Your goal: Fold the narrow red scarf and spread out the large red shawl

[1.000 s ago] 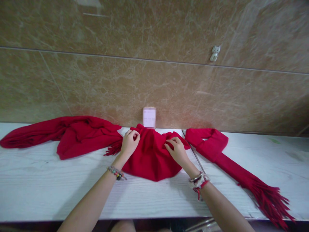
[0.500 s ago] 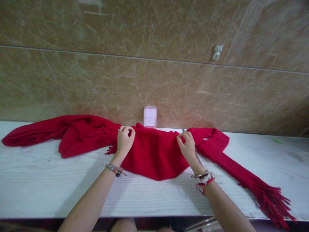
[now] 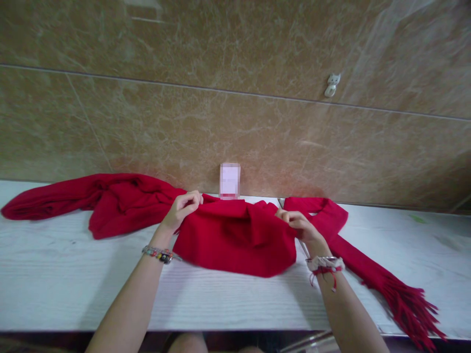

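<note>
A red scarf (image 3: 235,240) stretches across the white table, its middle part raised between my two hands. My left hand (image 3: 184,208) pinches the upper left edge of that part, fingers closed on the cloth. At the upper right edge, my right hand (image 3: 300,225) is closed on the cloth too, with some fingers hidden by it. The raised piece hangs toward me with a fold near its right half. To the left the scarf lies in a loose bunched heap. On the right it bends over itself and runs to a fringed end near the table's front edge.
The white wood-grained table (image 3: 206,309) runs up against a brown marbled tile wall (image 3: 165,132). A small pale card or box (image 3: 230,180), blurred out, stands against the wall behind the scarf. A white cat-shaped hook (image 3: 332,85) is on the wall at upper right.
My hands have moved a little farther apart, the right one to the right and down. The cloth between them has spread wider, and a fold now shows on its right.
</note>
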`<state>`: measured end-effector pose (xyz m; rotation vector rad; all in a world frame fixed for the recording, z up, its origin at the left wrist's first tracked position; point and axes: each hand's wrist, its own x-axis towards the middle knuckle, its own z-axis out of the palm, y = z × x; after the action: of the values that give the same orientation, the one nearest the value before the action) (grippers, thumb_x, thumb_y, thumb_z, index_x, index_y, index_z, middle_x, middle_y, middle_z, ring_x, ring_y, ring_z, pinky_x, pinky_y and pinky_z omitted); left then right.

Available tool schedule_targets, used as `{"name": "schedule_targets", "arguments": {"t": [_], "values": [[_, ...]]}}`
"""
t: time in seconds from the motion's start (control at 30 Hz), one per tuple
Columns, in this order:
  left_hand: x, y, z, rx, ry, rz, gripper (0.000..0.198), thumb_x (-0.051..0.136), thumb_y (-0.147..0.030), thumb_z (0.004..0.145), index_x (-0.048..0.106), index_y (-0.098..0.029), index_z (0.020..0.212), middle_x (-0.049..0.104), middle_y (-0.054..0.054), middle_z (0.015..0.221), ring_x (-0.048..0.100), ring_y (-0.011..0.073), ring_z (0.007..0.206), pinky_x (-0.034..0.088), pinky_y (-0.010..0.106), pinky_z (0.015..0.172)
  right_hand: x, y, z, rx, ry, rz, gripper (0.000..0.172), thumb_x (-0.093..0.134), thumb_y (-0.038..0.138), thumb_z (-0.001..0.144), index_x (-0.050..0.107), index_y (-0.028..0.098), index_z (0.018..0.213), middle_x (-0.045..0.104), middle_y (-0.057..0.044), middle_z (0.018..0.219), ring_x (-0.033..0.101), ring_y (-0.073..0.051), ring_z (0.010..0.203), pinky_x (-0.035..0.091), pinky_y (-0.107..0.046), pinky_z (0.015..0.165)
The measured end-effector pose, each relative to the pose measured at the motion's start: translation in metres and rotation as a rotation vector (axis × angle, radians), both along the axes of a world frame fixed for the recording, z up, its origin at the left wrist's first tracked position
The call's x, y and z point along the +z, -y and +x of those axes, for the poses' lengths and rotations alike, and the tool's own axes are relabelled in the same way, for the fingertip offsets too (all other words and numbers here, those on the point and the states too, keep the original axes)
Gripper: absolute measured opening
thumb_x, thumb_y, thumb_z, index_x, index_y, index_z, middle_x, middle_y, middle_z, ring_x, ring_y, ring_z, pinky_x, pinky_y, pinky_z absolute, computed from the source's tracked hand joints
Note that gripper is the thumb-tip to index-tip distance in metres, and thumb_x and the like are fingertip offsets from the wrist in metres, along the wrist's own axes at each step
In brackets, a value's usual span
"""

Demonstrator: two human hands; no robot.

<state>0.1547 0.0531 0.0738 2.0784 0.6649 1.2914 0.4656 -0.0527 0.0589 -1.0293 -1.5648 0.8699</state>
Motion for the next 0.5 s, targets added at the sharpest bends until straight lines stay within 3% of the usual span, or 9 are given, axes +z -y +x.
{"name": "schedule_targets", "arguments": {"t": [0.03, 0.1, 0.23, 0.33, 0.5], "values": [[0.0, 0.0, 0.0, -0.01, 0.0, 0.006, 0.024, 0.04, -0.034, 0.068, 0.035, -0.023, 0.047, 0.044, 0.002, 0.057, 0.049, 0.0177, 0.063, 0.044, 0.033, 0.066, -0.001, -0.001, -0.002, -0.008, 0.029, 0.001, 0.03, 0.049, 0.044, 0.063, 0.037, 0.023, 0.045, 0.041, 0.0, 0.057, 0.042, -0.017, 0.06, 0.037, -0.032, 0.059], [0.0, -0.001, 0.002, 0.072, 0.005, 0.04, 0.029, 0.036, -0.035, 0.073, 0.035, -0.023, 0.047, 0.042, 0.001, 0.055, 0.047, 0.0163, 0.059, 0.043, 0.031, 0.064, -0.003, -0.006, -0.006, -0.164, 0.061, 0.075, 0.035, 0.047, 0.045, 0.069, 0.037, 0.023, 0.045, 0.041, 0.0, 0.055, 0.042, -0.017, 0.06, 0.037, -0.031, 0.06], [-0.008, -0.004, 0.016, 0.413, -0.075, 0.145, 0.026, 0.039, -0.035, 0.078, 0.045, -0.022, 0.055, 0.047, 0.0, 0.061, 0.049, 0.016, 0.064, 0.043, 0.029, 0.069, -0.016, -0.021, -0.014, -0.555, 0.202, 0.222, 0.034, 0.046, 0.049, 0.074, 0.051, 0.022, 0.054, 0.049, -0.001, 0.057, 0.046, -0.017, 0.061, 0.038, -0.03, 0.06], [-0.023, -0.006, 0.031, 0.488, -0.195, 0.18, 0.021, 0.044, -0.034, 0.079, 0.054, -0.021, 0.065, 0.053, 0.003, 0.073, 0.052, 0.0181, 0.074, 0.043, 0.031, 0.076, -0.028, -0.028, -0.018, -0.607, 0.362, 0.263, 0.032, 0.047, 0.049, 0.076, 0.06, 0.021, 0.066, 0.057, -0.004, 0.068, 0.052, -0.019, 0.068, 0.042, -0.032, 0.066], [-0.046, -0.01, 0.048, 0.529, -0.322, 0.176, 0.013, 0.056, -0.031, 0.076, 0.059, -0.019, 0.07, 0.053, 0.005, 0.078, 0.052, 0.0213, 0.08, 0.043, 0.037, 0.081, -0.045, -0.032, -0.02, -0.559, 0.498, 0.261, 0.026, 0.052, 0.043, 0.077, 0.064, 0.021, 0.072, 0.059, -0.006, 0.071, 0.055, -0.02, 0.068, 0.045, -0.035, 0.068]]}}
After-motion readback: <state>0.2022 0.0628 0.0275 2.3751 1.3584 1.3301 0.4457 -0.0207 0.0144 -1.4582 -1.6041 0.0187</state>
